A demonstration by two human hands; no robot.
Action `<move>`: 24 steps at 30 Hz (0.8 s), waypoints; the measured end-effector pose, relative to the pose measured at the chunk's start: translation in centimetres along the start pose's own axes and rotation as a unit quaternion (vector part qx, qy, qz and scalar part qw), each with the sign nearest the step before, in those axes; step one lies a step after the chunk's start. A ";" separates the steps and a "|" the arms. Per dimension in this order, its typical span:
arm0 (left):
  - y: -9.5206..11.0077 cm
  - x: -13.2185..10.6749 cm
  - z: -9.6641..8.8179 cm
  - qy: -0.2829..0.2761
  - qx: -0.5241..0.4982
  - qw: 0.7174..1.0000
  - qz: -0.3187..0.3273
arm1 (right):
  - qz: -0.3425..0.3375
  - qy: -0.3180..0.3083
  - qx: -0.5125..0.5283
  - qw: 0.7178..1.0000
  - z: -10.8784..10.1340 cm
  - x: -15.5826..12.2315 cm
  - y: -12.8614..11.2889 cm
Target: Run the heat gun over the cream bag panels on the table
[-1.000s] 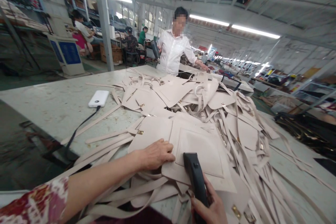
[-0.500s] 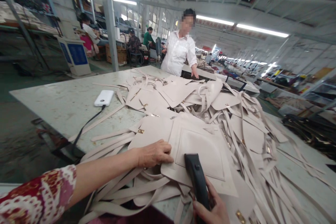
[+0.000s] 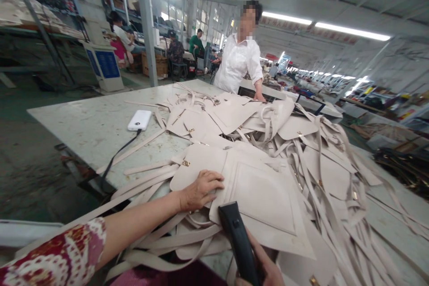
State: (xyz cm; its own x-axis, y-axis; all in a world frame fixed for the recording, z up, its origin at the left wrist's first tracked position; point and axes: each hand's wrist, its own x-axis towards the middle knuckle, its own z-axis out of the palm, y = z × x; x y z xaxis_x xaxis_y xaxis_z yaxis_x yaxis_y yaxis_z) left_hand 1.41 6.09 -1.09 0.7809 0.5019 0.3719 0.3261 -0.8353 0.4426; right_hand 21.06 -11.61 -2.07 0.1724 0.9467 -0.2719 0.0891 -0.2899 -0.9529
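Observation:
My left hand (image 3: 200,190) rests on the left edge of a beige leather bag panel (image 3: 264,196), fingers bent and pressing it down onto the pile. My right hand (image 3: 264,270) is at the bottom edge, wrapped round a black hand-held tool (image 3: 236,241) whose tip lies against the near edge of the same panel. The panel has a stitched square pocket and lies on top of a heap of similar beige panels and straps (image 3: 301,152) with small gold fittings.
A white power bank (image 3: 140,120) with a black cable lies on the grey table (image 3: 90,125) at the left. A person in a white shirt (image 3: 239,65) stands at the far end, one hand on the table. Other workers sit behind near shelves.
The view has shifted right and down a little. My right hand and the black tool have moved slightly left along the panel's near edge. The person in white has turned toward the table.

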 end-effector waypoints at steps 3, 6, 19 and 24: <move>-0.2 0.0 0.2 0.004 -0.012 1.000 -0.003 | 0.021 0.001 -0.040 0.999 1.9 0.4 -1.9; -0.3 -0.1 0.3 0.009 -0.019 1.000 -0.008 | 0.030 0.014 -0.059 0.998 2.5 0.1 -2.6; -0.5 0.1 -0.2 0.002 -0.051 0.999 -0.017 | 0.026 0.103 -0.011 0.994 2.7 0.0 -6.3; -0.4 -0.8 -1.4 -0.084 -0.043 0.994 0.048 | 0.023 0.080 0.019 0.996 -0.2 -2.2 -2.8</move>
State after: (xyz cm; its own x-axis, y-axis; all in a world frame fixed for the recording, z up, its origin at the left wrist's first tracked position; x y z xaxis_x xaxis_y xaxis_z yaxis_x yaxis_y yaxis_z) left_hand -0.07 6.30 -0.43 0.8865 0.3709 0.2767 0.2057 -0.8516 0.4822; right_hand 20.67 -12.88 1.22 0.3303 0.8970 -0.2938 0.0408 -0.3246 -0.9450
